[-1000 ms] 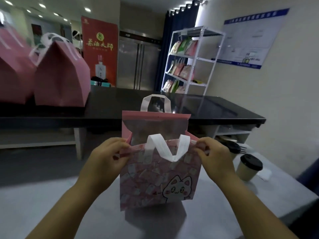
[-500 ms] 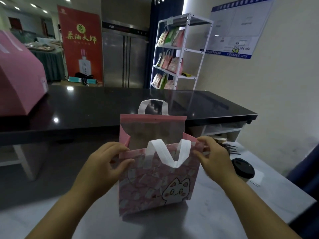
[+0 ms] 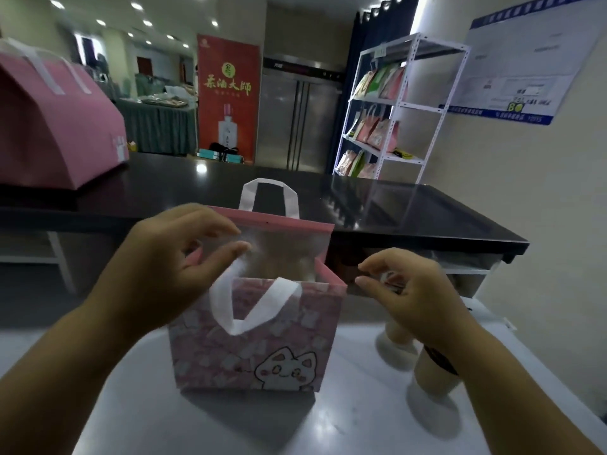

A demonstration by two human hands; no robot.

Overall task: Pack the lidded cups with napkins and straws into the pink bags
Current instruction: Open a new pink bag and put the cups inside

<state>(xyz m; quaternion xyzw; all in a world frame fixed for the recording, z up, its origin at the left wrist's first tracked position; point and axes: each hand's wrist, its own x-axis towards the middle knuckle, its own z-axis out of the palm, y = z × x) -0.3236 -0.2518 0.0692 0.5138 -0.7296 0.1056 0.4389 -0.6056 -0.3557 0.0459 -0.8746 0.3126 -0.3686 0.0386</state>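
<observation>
Your red banner (image 3: 227, 93), upper middle, reads 茶油大师 in yellow — wall poster (image 3: 522, 60), upper right, too blurred to read.

I see a shop: a white rack (image 3: 399, 106) of packaged goods, a steel fridge (image 3: 297, 119), a red product banner (image 3: 227, 100).

Black counter (image 3: 410, 211), white shelf rack (image 3: 394, 103), red banner (image 3: 226, 96), ceiling spotlights (image 3: 138, 6).

Two pink bags: near bag (image 3: 256, 349) at centre, far bag (image 3: 56, 126) at left. Two cups near right: nearer cup (image 3: 430, 379), farther cup (image 3: 392, 336). Two hands: left hand (image 3: 164, 267), right hand (image 3: 417, 300). One white shelf rack (image 3: 418, 107) far right.
</observation>
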